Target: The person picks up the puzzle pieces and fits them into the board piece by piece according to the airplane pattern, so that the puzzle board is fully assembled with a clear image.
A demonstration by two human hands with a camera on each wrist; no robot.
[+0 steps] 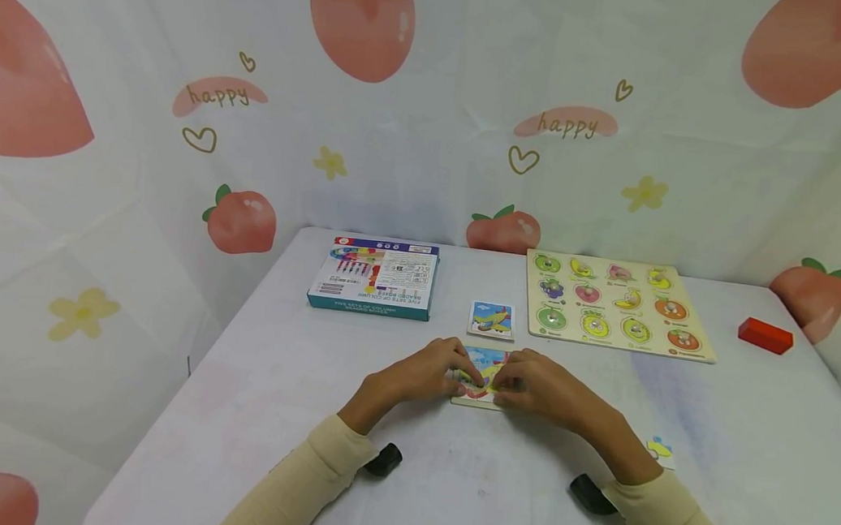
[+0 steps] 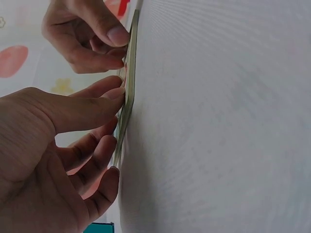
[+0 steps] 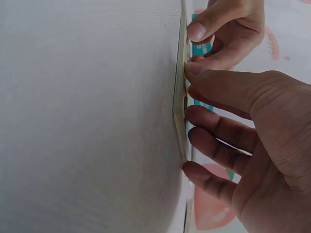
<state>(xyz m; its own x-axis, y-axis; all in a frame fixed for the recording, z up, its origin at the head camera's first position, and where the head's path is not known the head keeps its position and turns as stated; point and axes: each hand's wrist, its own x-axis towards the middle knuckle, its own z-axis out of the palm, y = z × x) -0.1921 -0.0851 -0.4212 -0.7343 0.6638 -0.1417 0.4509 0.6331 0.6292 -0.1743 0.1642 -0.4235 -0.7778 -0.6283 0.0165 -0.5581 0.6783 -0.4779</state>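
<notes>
A small jigsaw puzzle (image 1: 480,402) with a picture on a thin pale board lies on the table between the two hands. My left hand (image 1: 431,371) touches its left side, the index finger reaching over the picture and the thumb close to the near edge. From the other side my right hand (image 1: 539,387) rests its fingertips on the puzzle's right part. In both wrist views the board shows edge-on, its pale edge (image 2: 130,92) beside the thumbs. The fingertips of the two hands are close together and cover part of the picture.
Behind the puzzle lies a small airplane picture card (image 1: 492,320). A wooden fruit peg board (image 1: 623,350) is at the back right, a red block (image 1: 765,336) farther right, and a boxed set (image 1: 371,278) at the back left. A loose puzzle piece (image 1: 660,448) lies by the right forearm.
</notes>
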